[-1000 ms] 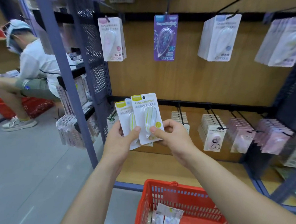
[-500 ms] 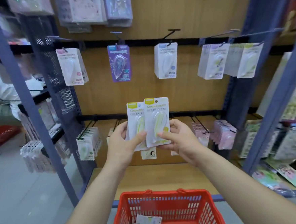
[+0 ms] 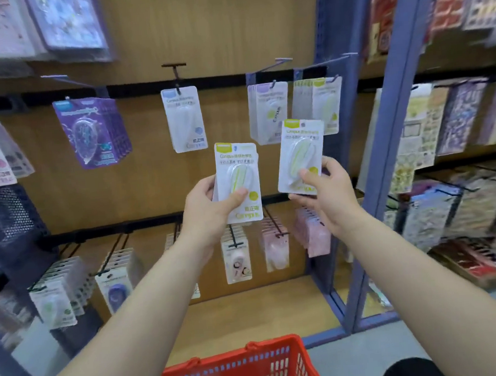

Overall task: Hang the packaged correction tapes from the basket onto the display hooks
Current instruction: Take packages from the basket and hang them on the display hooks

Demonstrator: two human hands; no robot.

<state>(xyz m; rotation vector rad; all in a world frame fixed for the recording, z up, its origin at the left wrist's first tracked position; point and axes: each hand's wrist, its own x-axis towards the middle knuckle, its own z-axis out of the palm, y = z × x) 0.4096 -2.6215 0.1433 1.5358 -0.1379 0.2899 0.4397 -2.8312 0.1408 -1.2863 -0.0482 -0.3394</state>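
My left hand (image 3: 206, 212) grips a small stack of yellow-green packaged correction tapes (image 3: 237, 171), thumb pressed on the front pack. Further right and a little higher, my right hand (image 3: 326, 191) pinches a single yellow-green pack (image 3: 300, 150) by its lower part, its top just below the hanging yellow-green packs (image 3: 321, 100) on the upper-right hook (image 3: 334, 77). The red basket (image 3: 242, 370) stands at the bottom edge below my arms; its contents are out of view.
The upper rail carries hooks with purple (image 3: 93, 134), white-blue (image 3: 184, 119) and lilac packs (image 3: 266, 110). A lower rail holds pink and white packs (image 3: 276, 250). A blue upright post (image 3: 384, 137) separates this bay from sticker shelves on the right.
My right hand has pulled one pack away from the stack and lifted it up and to the right toward the upper-right hook. The view has swung right and upward.
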